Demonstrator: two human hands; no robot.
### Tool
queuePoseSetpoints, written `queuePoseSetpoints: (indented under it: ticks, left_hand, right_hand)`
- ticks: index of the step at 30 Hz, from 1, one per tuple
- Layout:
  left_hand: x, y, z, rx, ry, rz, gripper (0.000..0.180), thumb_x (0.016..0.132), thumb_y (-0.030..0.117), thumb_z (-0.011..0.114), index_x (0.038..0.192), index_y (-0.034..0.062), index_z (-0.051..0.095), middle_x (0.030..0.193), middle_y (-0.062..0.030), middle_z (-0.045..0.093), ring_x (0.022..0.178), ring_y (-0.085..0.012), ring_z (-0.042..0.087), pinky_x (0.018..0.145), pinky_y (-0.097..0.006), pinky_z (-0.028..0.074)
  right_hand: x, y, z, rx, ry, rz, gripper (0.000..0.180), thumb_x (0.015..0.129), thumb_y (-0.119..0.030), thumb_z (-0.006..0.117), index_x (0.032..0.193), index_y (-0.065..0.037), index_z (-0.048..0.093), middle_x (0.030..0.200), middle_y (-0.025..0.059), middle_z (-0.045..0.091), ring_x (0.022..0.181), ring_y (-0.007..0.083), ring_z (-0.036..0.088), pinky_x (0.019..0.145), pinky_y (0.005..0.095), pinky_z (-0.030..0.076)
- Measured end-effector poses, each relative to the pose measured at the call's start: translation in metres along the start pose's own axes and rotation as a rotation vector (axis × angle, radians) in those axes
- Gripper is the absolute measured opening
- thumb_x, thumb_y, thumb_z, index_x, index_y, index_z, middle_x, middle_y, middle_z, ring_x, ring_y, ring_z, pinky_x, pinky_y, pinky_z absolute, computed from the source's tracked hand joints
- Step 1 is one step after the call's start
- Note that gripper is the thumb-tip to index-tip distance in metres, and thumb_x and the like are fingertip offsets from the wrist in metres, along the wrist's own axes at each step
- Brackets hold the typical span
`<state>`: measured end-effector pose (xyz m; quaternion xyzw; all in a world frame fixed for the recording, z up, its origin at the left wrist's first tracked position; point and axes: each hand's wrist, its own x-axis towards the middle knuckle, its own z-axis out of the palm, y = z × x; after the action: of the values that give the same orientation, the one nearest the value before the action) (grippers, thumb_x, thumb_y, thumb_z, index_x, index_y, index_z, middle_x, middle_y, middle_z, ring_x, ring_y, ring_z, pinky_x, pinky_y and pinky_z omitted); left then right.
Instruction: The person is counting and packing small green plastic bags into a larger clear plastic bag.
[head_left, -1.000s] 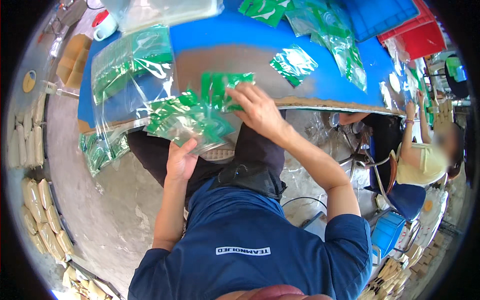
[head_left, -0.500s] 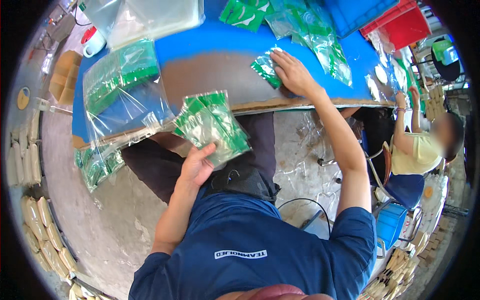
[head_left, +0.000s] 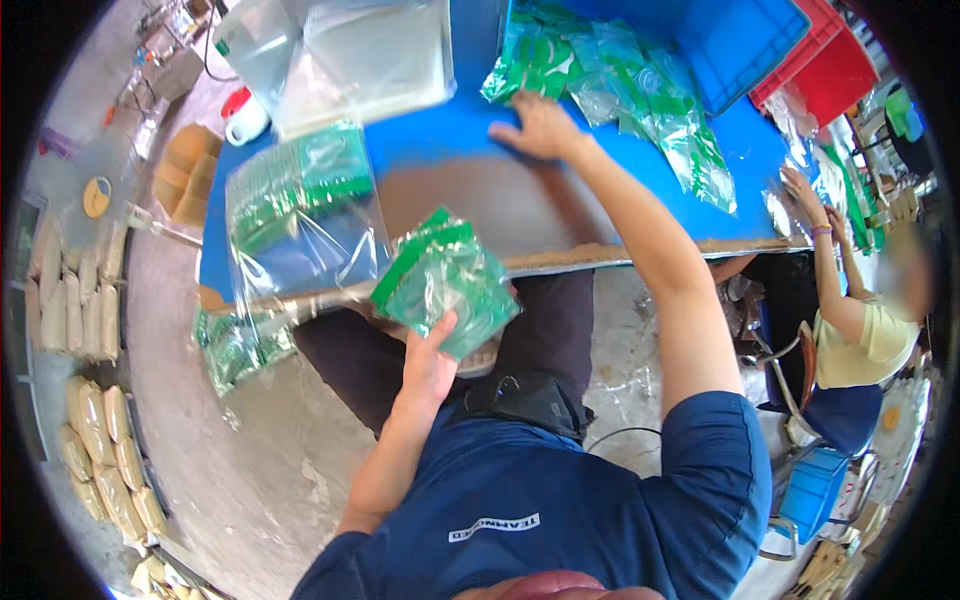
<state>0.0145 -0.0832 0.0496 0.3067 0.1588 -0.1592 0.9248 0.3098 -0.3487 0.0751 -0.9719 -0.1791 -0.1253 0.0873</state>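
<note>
There are two hands of the person: the left hand (head_left: 428, 368) and the right hand (head_left: 540, 128). One stack of green packets (head_left: 447, 280) is held up. Two large clear bags (head_left: 300, 215) (head_left: 345, 60) lie on the one blue surface (head_left: 460, 140). One white mug (head_left: 245, 120) stands there. Two crates, one blue crate (head_left: 740, 40) and one red crate (head_left: 830, 75). The loose green packets (head_left: 640, 100) overlap, perhaps ten or more.

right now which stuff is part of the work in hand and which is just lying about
In hand:
left hand gripping a stack of green packets
right hand reaching to loose green packets on the blue table
clear bag of packets

Lying about:
white mug
blue crate
red crate
</note>
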Motion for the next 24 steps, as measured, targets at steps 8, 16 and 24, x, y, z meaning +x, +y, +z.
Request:
queuePoseSetpoints:
  ticks: [8,16,24]
  left_hand:
    - [-0.017,0.04,-0.079,-0.065,-0.108,0.022,0.057,0.082,0.006,0.075,0.134,0.0038,0.052,0.124,-0.0087,0.063,0.115,-0.0254,0.061,0.104,-0.046,0.047]
    - [0.02,0.045,0.019,0.163,-0.098,0.167,0.05,0.089,0.003,0.07,0.135,0.0038,0.051,0.126,-0.0079,0.063,0.115,-0.0221,0.061,0.101,-0.041,0.049]
    - [0.085,0.096,0.049,1.094,-0.256,0.718,0.069,0.074,0.009,0.086,0.131,-0.0002,0.049,0.126,-0.0118,0.058,0.119,-0.0239,0.055,0.103,-0.039,0.043]
  right_hand:
    - [-0.158,-0.128,-0.041,0.362,-0.045,-0.569,0.06,0.086,-0.028,0.077,0.134,-0.001,0.054,0.131,0.0206,0.059,0.124,0.0345,0.056,0.103,0.0428,0.045]
    - [-0.147,-0.167,-0.075,1.69,-0.058,0.537,0.044,0.091,-0.012,0.074,0.125,0.005,0.054,0.106,0.0076,0.067,0.099,0.0128,0.061,0.087,0.0296,0.05]
    - [-0.116,-0.145,-0.059,1.277,0.082,0.075,0.093,0.075,-0.004,0.084,0.148,-0.004,0.026,0.137,0.0128,0.05,0.127,0.0214,0.05,0.106,0.0402,0.042]
